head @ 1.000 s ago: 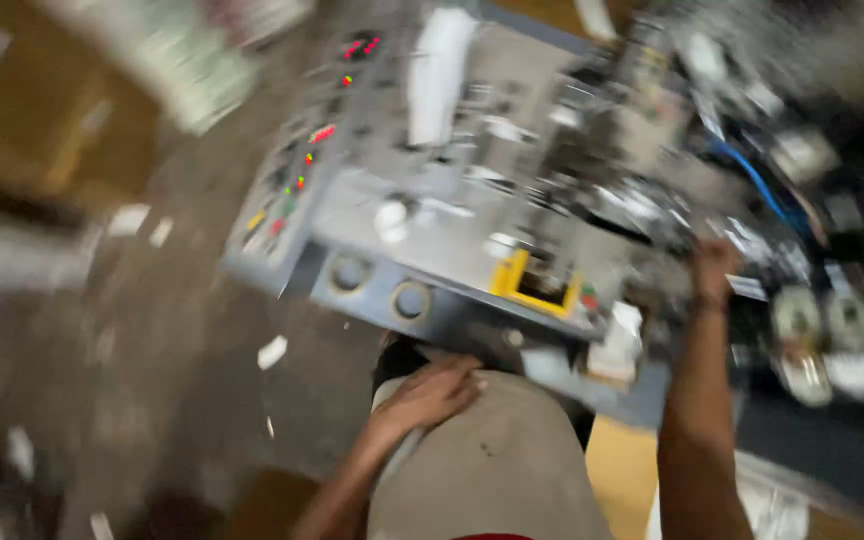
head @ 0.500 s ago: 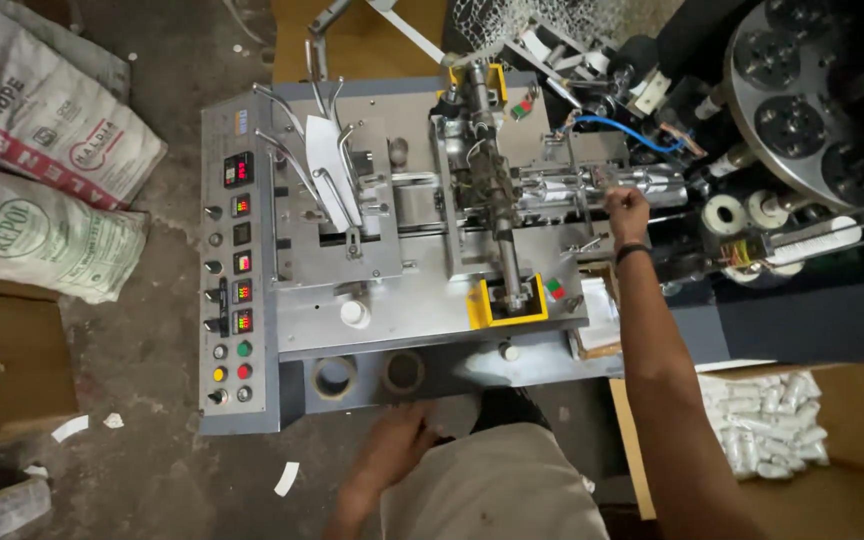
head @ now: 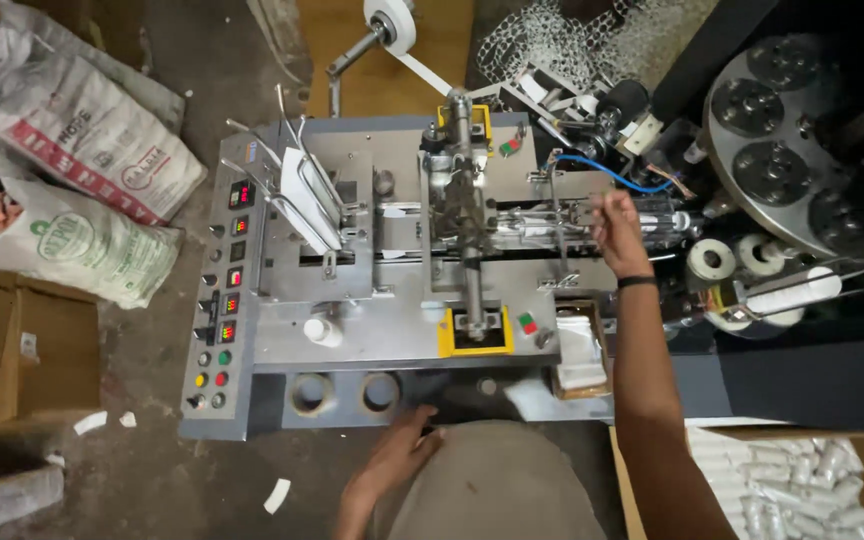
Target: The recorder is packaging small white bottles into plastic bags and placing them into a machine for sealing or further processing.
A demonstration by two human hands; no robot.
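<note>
I look down on a grey metal machine (head: 352, 340) with a button panel (head: 217, 330) on its left side. My right hand (head: 617, 232) reaches over the machine's right part and touches a small metal fitting near a blue hose (head: 602, 170); its fingers are curled on it. A black band is on that wrist. My left hand (head: 397, 460) rests low, on my thigh at the machine's front edge, fingers loosely spread, holding nothing. A stack of white paper blanks (head: 307, 205) stands in a feeder at the upper left of the machine.
Two filled sacks (head: 82, 190) lie on the floor at left, cardboard boxes (head: 12, 350) below them. A round turret with dark sockets (head: 782, 140) stands at right. A box of white paper cups (head: 782, 480) sits at lower right. A paper roll (head: 387, 18) hangs above.
The camera has steadied from a blurred swing and now looks straight down. My right hand has stayed on the fitting at the machine's right; my left hand stays by my thigh.
</note>
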